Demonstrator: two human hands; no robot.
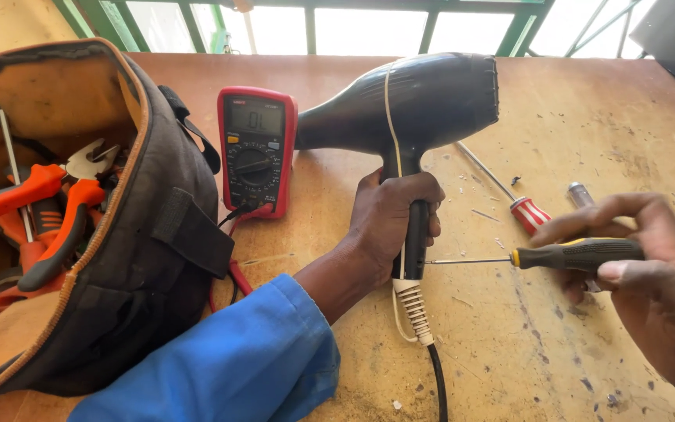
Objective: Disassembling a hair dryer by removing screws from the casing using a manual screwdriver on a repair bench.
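One black hair dryer, two screwdrivers, one red multimeter and one open tool bag with orange-handled pliers on the wooden worktop. The right hand's edge is cut off. Left hand grip is clenched round the dryer handle, holding it upright; right hand grasps the black-and-yellow screwdriver, tip touching the handle. The red-handled screwdriver lies just behind.

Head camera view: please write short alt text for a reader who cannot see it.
A left hand grips a black hair dryer by its handle while the right hand aims a screwdriver at it. A red multimeter and open tool bag sit nearby.
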